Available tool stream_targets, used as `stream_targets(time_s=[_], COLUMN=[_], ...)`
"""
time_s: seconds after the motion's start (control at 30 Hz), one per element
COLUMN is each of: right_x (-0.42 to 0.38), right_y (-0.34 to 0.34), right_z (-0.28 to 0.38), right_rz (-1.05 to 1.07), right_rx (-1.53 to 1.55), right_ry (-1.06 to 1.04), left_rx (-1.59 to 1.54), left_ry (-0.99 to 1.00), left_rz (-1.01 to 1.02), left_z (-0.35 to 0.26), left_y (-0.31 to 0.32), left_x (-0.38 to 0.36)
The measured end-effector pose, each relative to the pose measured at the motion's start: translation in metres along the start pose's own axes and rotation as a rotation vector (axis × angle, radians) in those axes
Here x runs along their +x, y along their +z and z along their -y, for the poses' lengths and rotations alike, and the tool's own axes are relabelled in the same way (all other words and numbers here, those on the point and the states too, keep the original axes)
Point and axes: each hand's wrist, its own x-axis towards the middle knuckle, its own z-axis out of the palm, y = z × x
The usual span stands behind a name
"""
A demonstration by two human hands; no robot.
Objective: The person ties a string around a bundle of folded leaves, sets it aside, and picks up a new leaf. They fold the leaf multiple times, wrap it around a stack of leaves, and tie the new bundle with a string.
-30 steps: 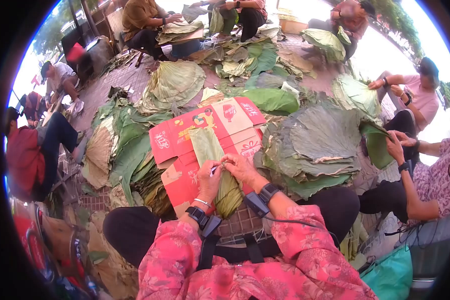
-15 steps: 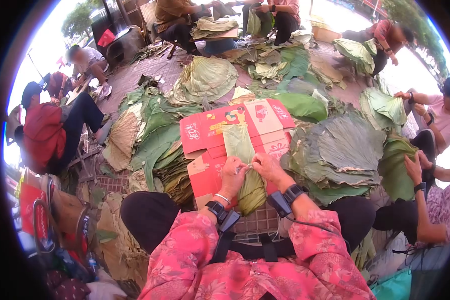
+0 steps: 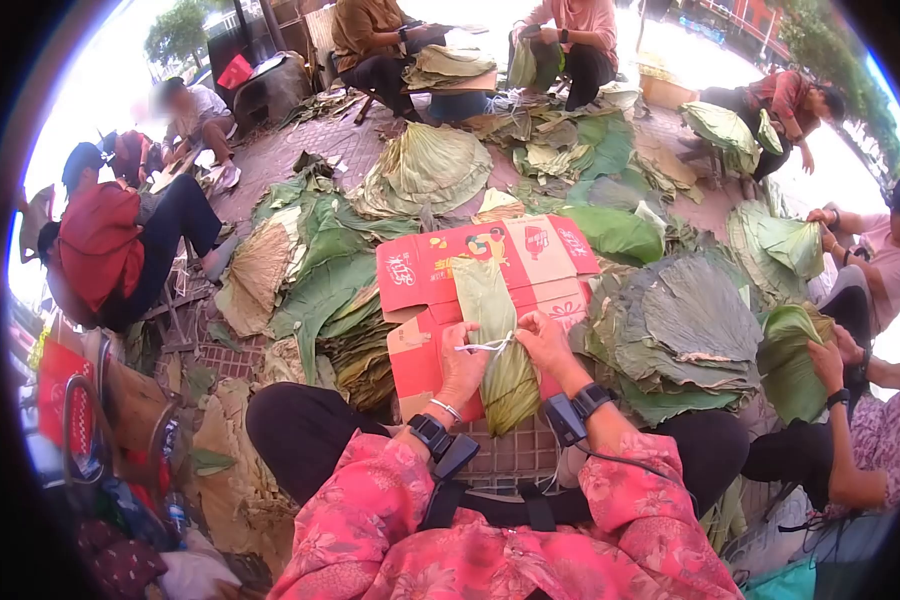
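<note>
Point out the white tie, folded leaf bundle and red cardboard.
White tie [image 3: 493, 346]: head view, middle.
Leaf bundle [image 3: 511, 391]: head view, lower part.
Red cardboard [image 3: 402, 272]: head view, upper-left panel.

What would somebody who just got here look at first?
Probably the bright red, flattened cardboard box in the middle, with a long, pale green folded leaf bundle on it. The left hand and right hand pinch a thin white tie across that bundle. Next might come the big, roundish pile of grey-green leaves, just right of the box.

open air above red cardboard, leaf stack at right, leaf heap at left
</note>
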Motion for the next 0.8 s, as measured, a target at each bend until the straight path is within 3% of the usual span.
stream_targets(time_s=[0.13, 0.23, 0.3, 0.37, 0.4, 0.57, 0.63, 0.8], right_x=[0.029, 0.046, 0.04, 0.032, 0.027, -0.009, -0.009, -0.011], right_y=[-0.006, -0.009, -0.01, 0.004, 0.014, 0.054, 0.054, 0.059], right_z=[0.032, 0.032, 0.035, 0.035, 0.035, 0.058, 0.04, 0.023], right_rz=[-0.061, -0.199, -0.246, -0.203, -0.177, 0.147, 0.122, 0.105], right_rx=[0.064, -0.017, -0.073, -0.414, -0.586, -0.885, -0.89, -0.907], right_ry=[-0.028, -0.119, -0.204, -0.331, -0.392, -0.257, -0.312, -0.371], left_rx=[-0.038, 0.127, 0.194, 0.317, 0.341, 0.701, 0.75, 0.746], left_ry=[0.051, 0.146, 0.198, 0.328, 0.339, 0.34, 0.263, 0.314], left_rz=[-0.045, -0.249, -0.182, -0.129, 0.022, 0.409, 0.513, 0.472], left_z=[-0.028, -0.012, -0.002, 0.002, 0.005, 0.013, 0.021, 0.038], left_y=[-0.017, -0.025, -0.027, -0.023, -0.018, 0.011, 0.017, 0.022], left_x=[0.031, 0.066, 0.084, 0.101, 0.109, 0.131, 0.132, 0.128])
